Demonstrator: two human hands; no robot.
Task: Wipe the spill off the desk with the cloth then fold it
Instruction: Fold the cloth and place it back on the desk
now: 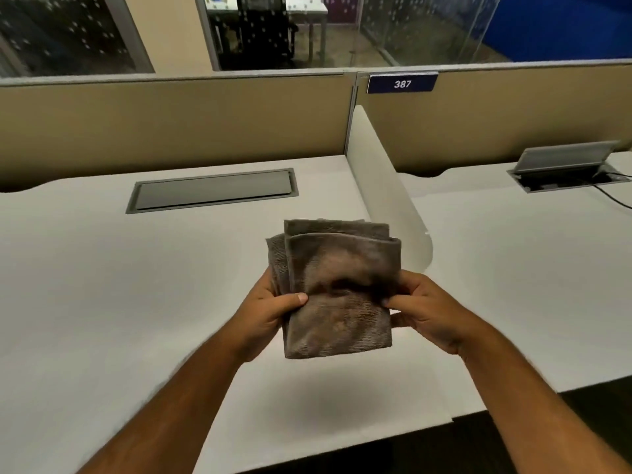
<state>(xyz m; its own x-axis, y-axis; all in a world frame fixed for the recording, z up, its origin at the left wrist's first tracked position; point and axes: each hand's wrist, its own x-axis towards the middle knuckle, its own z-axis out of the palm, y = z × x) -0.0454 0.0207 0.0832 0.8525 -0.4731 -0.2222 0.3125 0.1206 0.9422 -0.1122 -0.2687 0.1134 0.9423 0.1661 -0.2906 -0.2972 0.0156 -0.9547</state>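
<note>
A grey-brown cloth (342, 289), folded into a thick rectangle with several layers showing at its top edge, is held up in the air above the white desk (119, 285). My left hand (270, 316) pinches its left side with the thumb on the front. My right hand (427, 313) grips its right side, fingers curled around the edge. The cloth's front has lighter and darker stained patches. Its shadow falls on the desk below. No spill shows on the desk surface.
A closed grey cable hatch (212, 191) is set into the desk at the back. A white divider panel (386, 186) separates the neighbouring desk, where an open cable hatch (567, 172) has a black cord. Beige partitions stand behind, with a blue "387" sign (402, 83).
</note>
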